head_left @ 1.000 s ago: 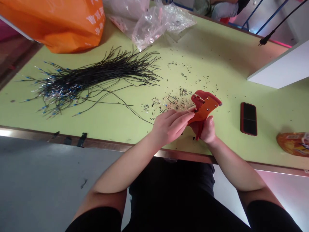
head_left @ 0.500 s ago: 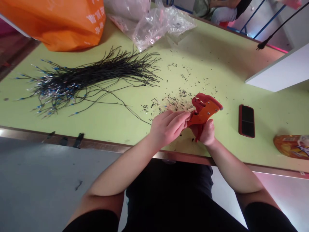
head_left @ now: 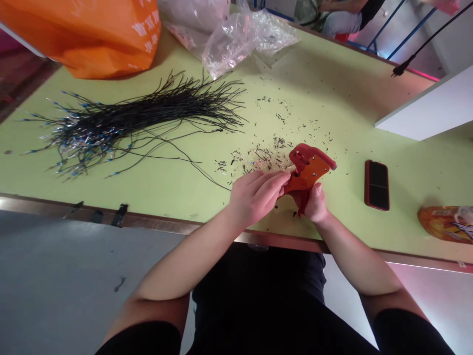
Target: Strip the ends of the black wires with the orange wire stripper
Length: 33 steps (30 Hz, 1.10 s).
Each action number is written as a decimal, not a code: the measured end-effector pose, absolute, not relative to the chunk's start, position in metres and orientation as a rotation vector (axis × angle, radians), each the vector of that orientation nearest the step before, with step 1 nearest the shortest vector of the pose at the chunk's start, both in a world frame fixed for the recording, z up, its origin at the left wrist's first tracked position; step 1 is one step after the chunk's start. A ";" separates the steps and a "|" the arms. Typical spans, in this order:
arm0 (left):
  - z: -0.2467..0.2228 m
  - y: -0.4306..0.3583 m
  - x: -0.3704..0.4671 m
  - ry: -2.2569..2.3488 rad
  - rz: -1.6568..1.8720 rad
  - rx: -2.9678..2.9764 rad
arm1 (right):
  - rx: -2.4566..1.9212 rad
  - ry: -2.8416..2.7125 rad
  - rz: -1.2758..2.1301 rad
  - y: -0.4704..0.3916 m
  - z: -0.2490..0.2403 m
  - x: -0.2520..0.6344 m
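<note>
My right hand (head_left: 317, 203) is closed around the handles of a red and orange wire stripper (head_left: 312, 172), whose head points up over the table. My left hand (head_left: 254, 195) is beside the stripper's jaws, fingers pressed together, fingertips against the tool. A thin black wire (head_left: 212, 178) runs from the left and disappears under that hand; its end is hidden. Left of the hands lies a thick bundle of black wires (head_left: 158, 106) with blue-and-silver tipped ends on the far left. Small black offcuts (head_left: 279, 144) are scattered just beyond my hands.
An orange bag (head_left: 111, 44) and clear plastic bags (head_left: 236, 42) lie along the back of the green table (head_left: 177, 185). To the right are a phone (head_left: 377, 185), an orange-coloured bottle (head_left: 443, 224) and a white panel (head_left: 424, 108). Another person (head_left: 343, 19) sits beyond the table.
The wire stripper and my right hand have shifted slightly left, toward my left hand. My left hand stays almost in place, and the wire bundle has not moved.
</note>
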<state>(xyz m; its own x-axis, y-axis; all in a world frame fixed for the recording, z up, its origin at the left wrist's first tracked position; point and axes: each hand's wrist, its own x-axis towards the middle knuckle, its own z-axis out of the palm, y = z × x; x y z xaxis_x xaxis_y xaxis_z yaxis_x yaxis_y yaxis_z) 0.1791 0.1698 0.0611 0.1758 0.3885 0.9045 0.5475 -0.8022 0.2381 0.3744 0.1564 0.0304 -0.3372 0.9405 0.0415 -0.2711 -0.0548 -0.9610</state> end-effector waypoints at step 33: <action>0.056 0.165 0.187 -0.862 -1.747 -2.461 | -0.912 -1.247 1.425 0.156 0.045 0.365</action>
<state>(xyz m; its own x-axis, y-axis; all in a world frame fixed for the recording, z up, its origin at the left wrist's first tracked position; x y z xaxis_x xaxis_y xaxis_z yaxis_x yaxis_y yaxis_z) 0.1865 0.1651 0.0559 0.2295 0.4288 0.8738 0.4325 -0.8492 0.3031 0.3654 0.1560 0.0446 -0.2231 0.9724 0.0683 -0.1967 0.0237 -0.9802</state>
